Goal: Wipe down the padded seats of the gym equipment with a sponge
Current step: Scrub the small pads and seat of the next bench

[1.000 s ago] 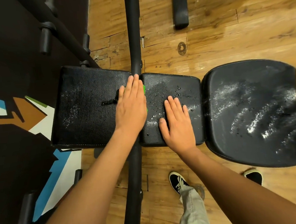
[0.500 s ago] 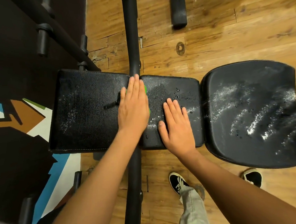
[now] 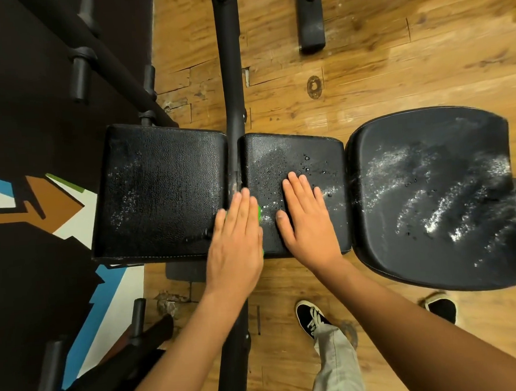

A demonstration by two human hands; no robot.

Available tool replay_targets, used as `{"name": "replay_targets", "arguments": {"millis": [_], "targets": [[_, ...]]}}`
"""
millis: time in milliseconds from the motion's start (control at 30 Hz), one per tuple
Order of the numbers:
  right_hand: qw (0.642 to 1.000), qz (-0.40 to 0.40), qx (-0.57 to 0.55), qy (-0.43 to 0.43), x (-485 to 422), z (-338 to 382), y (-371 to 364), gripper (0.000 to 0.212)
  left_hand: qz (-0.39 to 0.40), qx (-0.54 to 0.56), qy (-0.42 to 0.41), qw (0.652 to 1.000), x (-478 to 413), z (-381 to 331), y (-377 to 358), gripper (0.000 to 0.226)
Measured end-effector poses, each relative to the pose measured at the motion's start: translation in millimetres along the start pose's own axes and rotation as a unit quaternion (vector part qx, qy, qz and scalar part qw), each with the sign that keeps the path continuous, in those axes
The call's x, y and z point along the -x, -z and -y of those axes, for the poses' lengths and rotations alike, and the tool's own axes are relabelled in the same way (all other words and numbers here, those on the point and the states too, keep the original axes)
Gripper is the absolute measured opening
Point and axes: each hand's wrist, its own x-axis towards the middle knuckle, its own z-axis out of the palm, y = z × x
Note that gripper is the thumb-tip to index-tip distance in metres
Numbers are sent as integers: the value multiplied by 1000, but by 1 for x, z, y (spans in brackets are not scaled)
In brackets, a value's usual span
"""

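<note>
Three black padded seats stand in a row: a left pad (image 3: 159, 189), a narrow middle pad (image 3: 291, 160) and a wide right seat (image 3: 438, 196), all wet with droplets and white streaks. My left hand (image 3: 235, 245) lies flat with straight fingers over a green sponge (image 3: 259, 212), of which only a sliver shows at the gap between the left and middle pads near their front edge. Flat on the middle pad rests my right hand (image 3: 306, 219), palm down, holding nothing.
A black metal post (image 3: 230, 76) runs up between the left and middle pads. Dark machine bars (image 3: 103, 53) stand at the back left over a patterned mat (image 3: 40, 208). My shoes (image 3: 312, 316) stand on the wooden floor (image 3: 393, 51) below the pads.
My left hand slid the sponge toward me, from the back of the gap to the pads' front edge. The right hand stayed flat on the middle pad.
</note>
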Motion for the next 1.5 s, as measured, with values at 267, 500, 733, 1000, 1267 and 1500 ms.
{"name": "replay_targets", "arguments": {"millis": [267, 500, 733, 1000, 1267, 1500], "targets": [[997, 30, 69, -6, 13, -26, 16, 61, 3, -8, 5, 1000, 0, -2, 1, 58], [998, 9, 68, -13, 17, -29, 12, 61, -13, 9, 36, 999, -77, 0, 8, 56], [998, 3, 65, -11, 16, -32, 11, 62, -4, 21, 45, 999, -123, 2, 14, 57], [998, 3, 60, -8, 17, -33, 12, 61, 3, 33, 44, 998, -6, -20, -5, 56], [998, -14, 53, -2, 16, -33, 11, 62, -11, 27, 32, 999, -80, -13, -3, 56], [998, -14, 54, 1, 16, -35, 9, 62, -16, 42, 41, 998, -159, -8, 9, 56]]}}
